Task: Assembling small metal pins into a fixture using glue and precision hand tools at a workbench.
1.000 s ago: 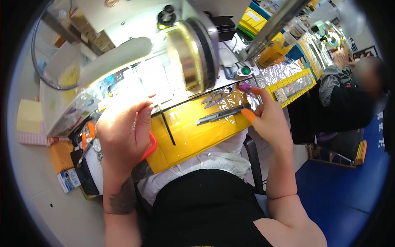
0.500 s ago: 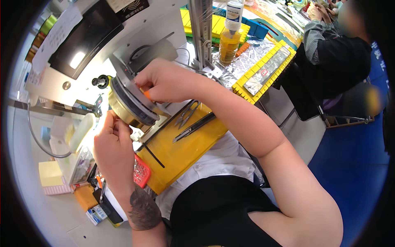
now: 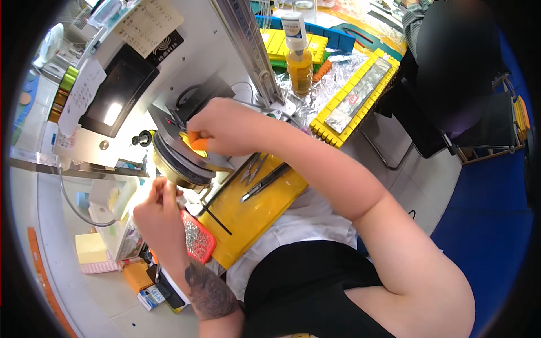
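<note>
My right hand is closed at the side of a round brass-and-black machine head. Orange shows at its fingertips; whether this is finger covers or a held piece I cannot tell. Just below the machine head's lower rim, in bright light, my left hand is closed in a pinch; whatever is between its fingers is too small to make out. Beside my left wrist lies a red tray of small metal pieces. Scissors and a dark slim cutting tool rest on a yellow mat.
Behind stands the white machine body with a dark screen and a metal column. Farther right are a bottle of amber liquid and a long yellow tray on foil. A person in black sits at the far right.
The whole view has shifted, so the bench appears moved. My left hand sits slightly farther below the machine head's rim, and more of the red tray shows. My right hand stays at the machine head.
</note>
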The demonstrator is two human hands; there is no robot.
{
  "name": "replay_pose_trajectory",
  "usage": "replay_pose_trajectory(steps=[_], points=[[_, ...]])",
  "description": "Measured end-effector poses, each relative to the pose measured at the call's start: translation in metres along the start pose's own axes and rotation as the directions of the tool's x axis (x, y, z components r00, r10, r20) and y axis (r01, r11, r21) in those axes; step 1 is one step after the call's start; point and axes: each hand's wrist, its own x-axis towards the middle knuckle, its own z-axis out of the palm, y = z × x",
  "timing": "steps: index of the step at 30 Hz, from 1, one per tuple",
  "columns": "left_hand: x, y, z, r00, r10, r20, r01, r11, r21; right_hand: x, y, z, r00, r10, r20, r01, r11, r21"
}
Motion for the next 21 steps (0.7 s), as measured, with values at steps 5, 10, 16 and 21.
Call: replay_pose_trajectory(steps=[5, 10, 16, 21], points=[[-0.034, -0.059, -0.028, 0.997, 0.076, -0.035, -0.078, 0.995, -0.056, -0.058, -0.005, -0.105, 0.668, 0.123, -0.734, 0.229, 0.904, 0.36], [-0.086, -0.154, -0.046, 0.892, 0.374, -0.253, -0.37, 0.927, 0.067, -0.103, 0.027, -0.256, 0.402, 0.1, -0.91, 0.684, 0.628, 0.371], [-0.123, -0.205, -0.021, 0.86, 0.29, -0.42, -0.293, 0.954, 0.058, -0.027, -0.101, -0.239, 0.669, -0.197, -0.717, 0.428, 0.89, 0.155], [-0.124, -0.22, -0.025, 0.786, 0.292, -0.545, -0.303, 0.95, 0.072, 0.064, -0.174, -0.211, 0.931, -0.167, -0.325, 0.332, 0.759, 0.56]])
